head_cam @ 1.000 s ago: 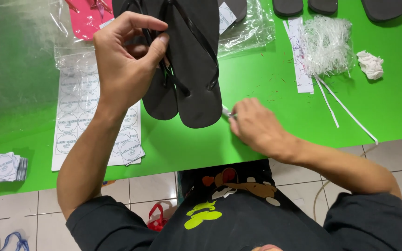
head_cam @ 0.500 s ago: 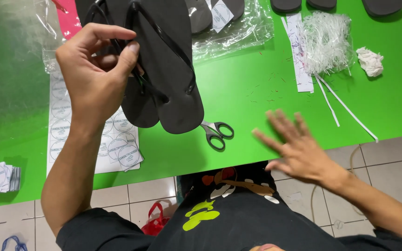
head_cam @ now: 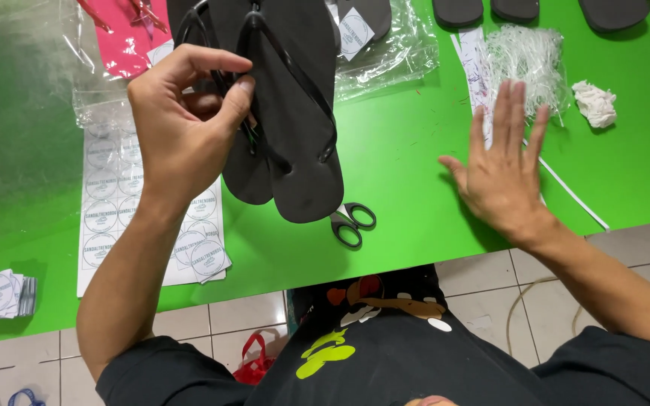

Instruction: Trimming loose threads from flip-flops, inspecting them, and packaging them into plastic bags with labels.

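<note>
Over the green worktop (head_cam: 415,165), the left hand (head_cam: 182,128) is raised with the forearm coming up from the lower left, thumb and forefinger pinched on the straps of a pair of black flip-flops (head_cam: 287,113). The two are stacked and held together, heels hanging down toward the near edge of the worktop, toes pointing away. So the left one is definitely gripping the pair.

The right hand (head_cam: 502,169) is flat and spread out, fingers straight and pointing away, palm down just above or on the worktop, can't really tell if it's touching. It's holding nothing. Its fingertips reach right up to a heap of thin white plastic ties (head_cam: 528,56), with a strip of paper (head_cam: 475,68) just beside that.

A small pair of scissors (head_cam: 353,222) with black handles lies on the worktop just under the heel of the flip-flops, between the two hands and touched by neither.

Other bits around: a sheet of round stickers (head_cam: 114,218) under the left forearm, a little stack of square tags (head_cam: 1,295) off at the left edge, clear plastic bags (head_cam: 393,53) behind the flip-flops, something pink (head_cam: 122,37) in a bag at the back left, a crumpled white scrap (head_cam: 594,104) at the far right, and more dark soles (head_cam: 517,9) along the back edge.
</note>
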